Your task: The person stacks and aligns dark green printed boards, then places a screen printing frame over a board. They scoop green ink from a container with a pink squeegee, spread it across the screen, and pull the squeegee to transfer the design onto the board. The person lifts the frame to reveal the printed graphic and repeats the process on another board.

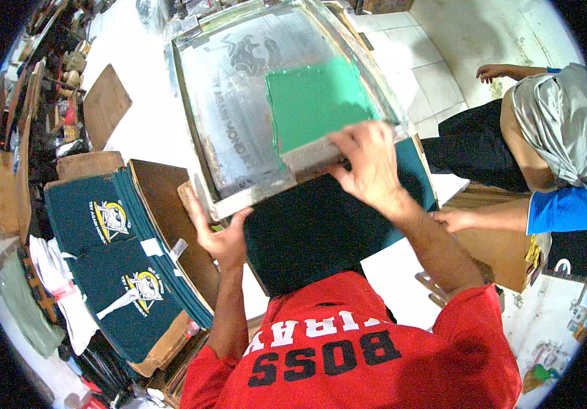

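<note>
A printing screen [215, 136] in a pale, worn frame is tilted above the worktable, its mesh showing dark stencil figures. Bright green ink [317, 102] covers the right part of the mesh. My left hand [222, 235] is closed round the near left corner of the frame. Slightly blurred, my right hand [368, 163] is closed on a pale, ink-worn squeegee [310, 155] lying along the near end of the mesh. Below the screen's near edge lies dark fabric [314, 228], partly hidden by the frame.
On the left stands an open carton [170, 198] with folded dark green printed shirts [102, 259]. A brown board [106, 105] lies beyond it. At the right, a person in grey and blue [559, 129] rests a hand [450, 219] near the table. Clutter lines the far left.
</note>
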A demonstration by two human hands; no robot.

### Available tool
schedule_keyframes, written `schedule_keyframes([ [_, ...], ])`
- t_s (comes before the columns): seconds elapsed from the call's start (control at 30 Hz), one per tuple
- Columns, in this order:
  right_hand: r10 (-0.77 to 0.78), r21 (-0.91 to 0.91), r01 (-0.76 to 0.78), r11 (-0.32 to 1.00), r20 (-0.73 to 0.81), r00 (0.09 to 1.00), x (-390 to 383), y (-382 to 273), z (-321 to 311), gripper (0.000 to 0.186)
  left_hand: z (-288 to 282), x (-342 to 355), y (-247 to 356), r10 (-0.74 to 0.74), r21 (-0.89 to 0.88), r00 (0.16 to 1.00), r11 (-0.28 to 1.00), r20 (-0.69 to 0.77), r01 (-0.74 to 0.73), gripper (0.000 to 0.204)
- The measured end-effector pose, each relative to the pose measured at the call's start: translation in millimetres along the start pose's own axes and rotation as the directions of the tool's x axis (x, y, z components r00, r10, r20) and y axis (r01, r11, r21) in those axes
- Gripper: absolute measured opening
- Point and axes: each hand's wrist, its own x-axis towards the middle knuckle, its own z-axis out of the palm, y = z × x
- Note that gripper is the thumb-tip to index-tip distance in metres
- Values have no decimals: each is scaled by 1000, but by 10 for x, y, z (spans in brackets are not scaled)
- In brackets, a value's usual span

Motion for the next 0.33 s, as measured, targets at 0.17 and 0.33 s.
schedule_keyframes([
  [0.17,-206,-195,164,967,-223,953,881,55,-615,68,-399,647,703,25,-239,992,970,-120,-53,103],
  [0.33,-558,-462,349,815,-467,686,2000,-72,-1207,65,-677,1531,1090,169,-219,939,946,-301,-241,98],
])
